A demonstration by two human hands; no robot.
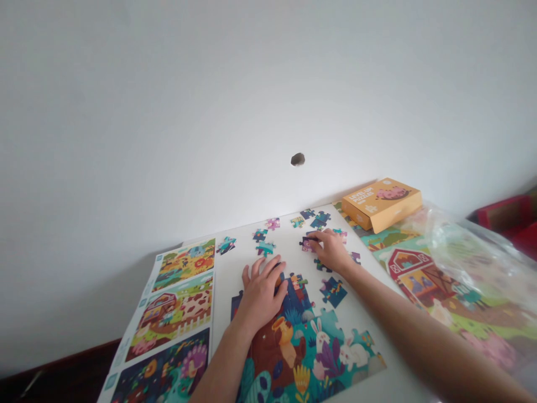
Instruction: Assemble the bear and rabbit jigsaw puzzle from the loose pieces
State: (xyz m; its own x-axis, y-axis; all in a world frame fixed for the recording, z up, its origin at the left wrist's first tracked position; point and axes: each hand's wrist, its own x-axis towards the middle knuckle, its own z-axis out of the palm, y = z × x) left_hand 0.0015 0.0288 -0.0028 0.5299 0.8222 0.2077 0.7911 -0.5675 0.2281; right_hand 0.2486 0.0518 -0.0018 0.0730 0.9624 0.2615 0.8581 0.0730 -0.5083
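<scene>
A partly joined jigsaw puzzle (289,347) with rabbits, a brown animal and plants lies on the white tabletop. My left hand (262,291) rests on its upper left part with the fingers spread, covering some of the picture. Farther right, my right hand (331,251) pinches a dark purple puzzle piece (307,244) just above or on the table; I cannot tell which. Loose pieces surround the right hand, among them a dark blue piece (333,291) below it and a blue-green piece (321,219) above it. A teal piece (265,248) lies beyond my left fingertips.
On the left lies a reference sheet (174,310) with three pictures. An orange puzzle box (381,201) stands at the back right, on a farm picture (453,302) partly under clear plastic wrap (474,240). A white wall (210,112) with a hole (297,159) rises behind the table.
</scene>
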